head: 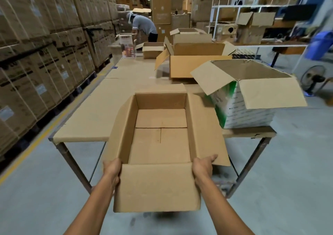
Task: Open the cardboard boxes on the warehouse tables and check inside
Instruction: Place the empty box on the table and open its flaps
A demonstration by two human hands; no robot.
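Note:
I hold an open brown cardboard box (160,137) in front of the table's near edge, its four flaps spread out. Inside it I see only the bare cardboard bottom. My left hand (112,169) grips the box's near left corner. My right hand (203,167) grips the near right corner, thumb lying on the right flap. A white and green box (245,108) stands open on the table's near right corner. Further back stand a large open brown box (194,65) and smaller open boxes (153,50).
The long table (93,112) is covered in cardboard and stands on metal legs. Stacked cartons on pallets (36,63) line the left side. A person (144,27) bends over at the far end. White shelving (252,23) and a floor fan (313,79) are on the right.

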